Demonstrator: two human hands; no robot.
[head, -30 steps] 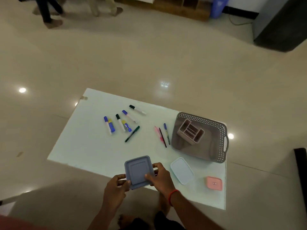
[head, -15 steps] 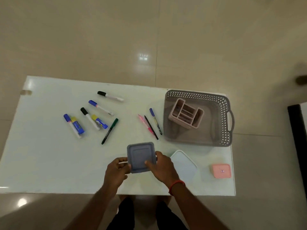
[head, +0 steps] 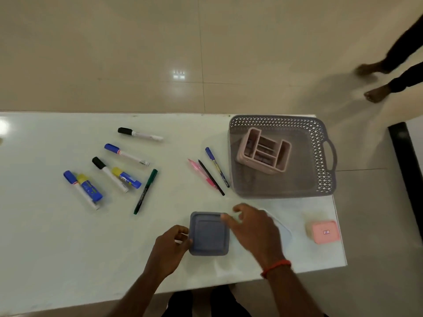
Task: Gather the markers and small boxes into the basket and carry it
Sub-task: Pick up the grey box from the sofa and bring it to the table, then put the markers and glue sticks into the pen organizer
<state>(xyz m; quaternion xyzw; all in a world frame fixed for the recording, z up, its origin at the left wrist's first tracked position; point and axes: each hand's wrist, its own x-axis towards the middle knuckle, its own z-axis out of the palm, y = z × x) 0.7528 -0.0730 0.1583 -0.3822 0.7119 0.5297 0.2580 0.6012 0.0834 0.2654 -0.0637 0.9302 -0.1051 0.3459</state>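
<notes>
Blue-grey plastic, the box sits low centre on the surface, likely light, stiff and slick, best held by opposite edges; the left hand pinches its left edge, while the blurred right hand is at its upper-right corner, grip impossible to tell.

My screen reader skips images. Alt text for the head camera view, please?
A person's left hand grips a grey-blue box at a white table; the blurred right hand is beside it. Markers lie left of a grey basket holding a pink organiser.
</notes>
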